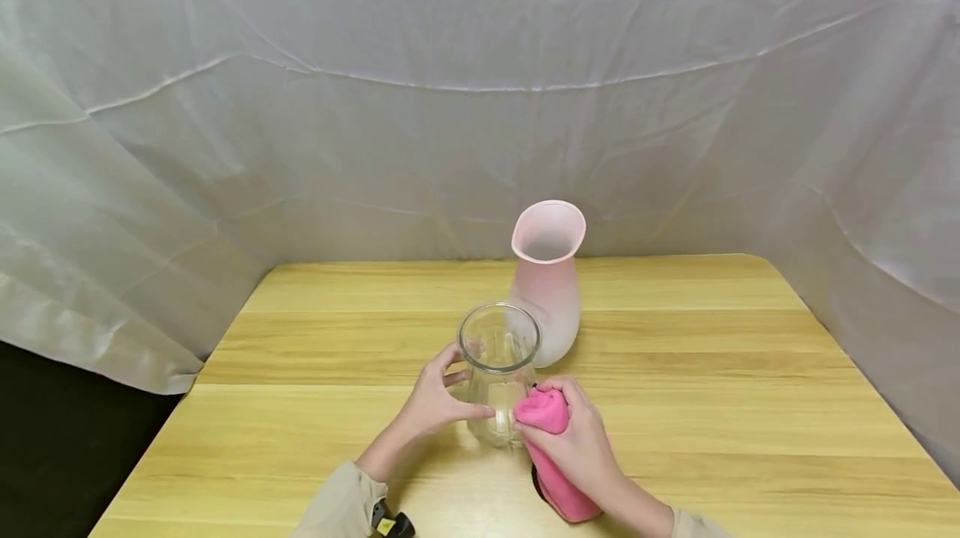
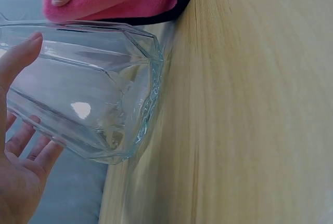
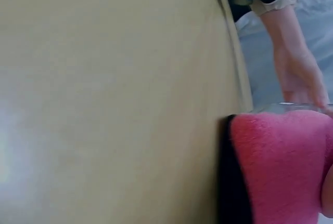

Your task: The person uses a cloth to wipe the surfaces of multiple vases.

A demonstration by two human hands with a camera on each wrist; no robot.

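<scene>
A clear faceted glass vase (image 1: 498, 371) stands upright on the wooden table (image 1: 712, 405), near its front middle. My left hand (image 1: 438, 396) touches its left side with thumb and fingers spread around the wall; in the left wrist view the fingertips (image 2: 23, 52) lie on the glass vase (image 2: 93, 94). My right hand (image 1: 573, 438) grips a bunched pink cloth (image 1: 551, 446) and presses it against the vase's right side. The pink cloth (image 3: 281, 167) fills the right wrist view's lower right, with a dark edge, and the other hand (image 3: 302, 76) shows beyond it.
A frosted pink vase (image 1: 549, 280) stands upright just behind the glass one, close to it. White sheeting (image 1: 450, 105) hangs behind and to both sides of the table. The table's left edge drops to a dark floor (image 1: 52, 446).
</scene>
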